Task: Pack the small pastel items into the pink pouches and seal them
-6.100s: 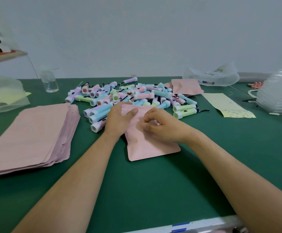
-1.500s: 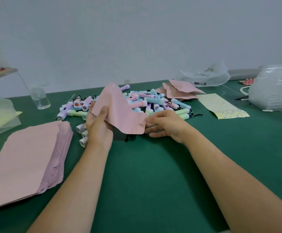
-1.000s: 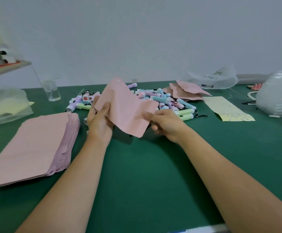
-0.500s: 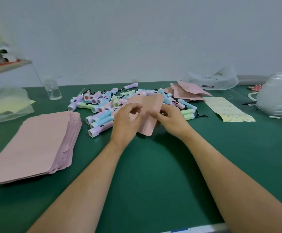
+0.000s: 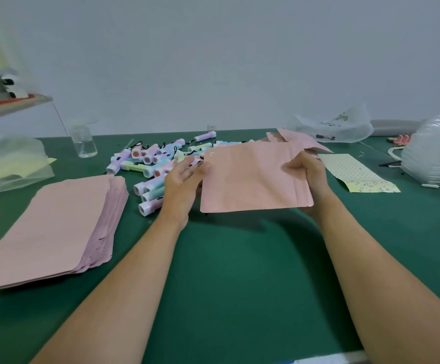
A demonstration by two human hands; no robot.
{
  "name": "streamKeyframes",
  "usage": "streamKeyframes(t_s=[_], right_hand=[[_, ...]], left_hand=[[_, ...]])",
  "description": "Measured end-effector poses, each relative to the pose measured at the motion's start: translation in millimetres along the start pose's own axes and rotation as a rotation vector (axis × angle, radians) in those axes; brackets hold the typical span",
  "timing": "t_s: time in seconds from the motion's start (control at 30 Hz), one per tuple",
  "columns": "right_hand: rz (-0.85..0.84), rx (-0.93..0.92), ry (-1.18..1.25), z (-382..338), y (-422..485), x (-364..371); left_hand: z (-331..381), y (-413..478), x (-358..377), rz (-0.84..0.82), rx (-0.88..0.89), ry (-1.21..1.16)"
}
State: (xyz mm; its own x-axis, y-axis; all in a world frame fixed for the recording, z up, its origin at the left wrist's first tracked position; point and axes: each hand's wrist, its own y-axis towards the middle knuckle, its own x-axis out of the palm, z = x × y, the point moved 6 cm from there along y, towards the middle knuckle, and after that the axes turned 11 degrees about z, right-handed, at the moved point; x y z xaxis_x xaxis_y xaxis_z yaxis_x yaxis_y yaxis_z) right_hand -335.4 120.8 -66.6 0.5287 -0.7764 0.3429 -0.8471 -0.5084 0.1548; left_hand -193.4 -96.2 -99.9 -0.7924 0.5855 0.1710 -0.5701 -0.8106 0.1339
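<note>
Above green mat (image 5: 240,271): right hand (image 5: 308,171) pinches pink pouch (image 5: 250,177) edge; left hand (image 5: 182,183) fingers straight, touching opposite edge.

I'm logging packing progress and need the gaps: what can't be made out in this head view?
All head view.
Inside of the pink pouch: opaque walls hide any contents.
Fingers of the right hand: behind the pouch.
Grip of the left hand: blurred, pinch or touch unclear.
Right of the pile of pastel items: behind the pouch.
Corner of the pouch stack: cut by the left edge.

Packing workshop; green table (image 5: 240,271); stacked pink pouches (image 5: 56,227)
</note>
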Motion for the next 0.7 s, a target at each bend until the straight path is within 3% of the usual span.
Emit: streamKeyframes(t_s=[0.07, 0.13, 0.2, 0.27, 0.3, 0.4, 0.5, 0.7], right_hand=[[-0.006, 0.039, -0.058, 3, 3, -5], [0.097, 0.021, -0.153, 9, 9, -14], [0.285, -0.154, -0.450, 6, 15, -23], [0.488, -0.399, -0.902, -5, 11, -23], [0.515, -0.531, -1.026, -11, 7, -15], [0.284, -0.795, -0.932, -14, -2, 26], [0.021, -0.766, -0.899, -1, -11, 70], [0.033, -0.717, -0.893, 6, -12, 77]], left_hand=[[-1, 3, -2, -0.003, -0.014, -0.090], [-3, 3, -1, -0.032, -0.026, -0.141], [-3, 1, 1, -0.055, -0.028, -0.157], [-2, 0, 3, -0.066, -0.037, -0.159], [-2, -1, 4, -0.079, -0.043, -0.157], [0, -7, 11, -0.144, -0.045, -0.156], [2, -10, 15, -0.196, -0.019, -0.126], [3, -11, 18, -0.260, 0.016, -0.079]])
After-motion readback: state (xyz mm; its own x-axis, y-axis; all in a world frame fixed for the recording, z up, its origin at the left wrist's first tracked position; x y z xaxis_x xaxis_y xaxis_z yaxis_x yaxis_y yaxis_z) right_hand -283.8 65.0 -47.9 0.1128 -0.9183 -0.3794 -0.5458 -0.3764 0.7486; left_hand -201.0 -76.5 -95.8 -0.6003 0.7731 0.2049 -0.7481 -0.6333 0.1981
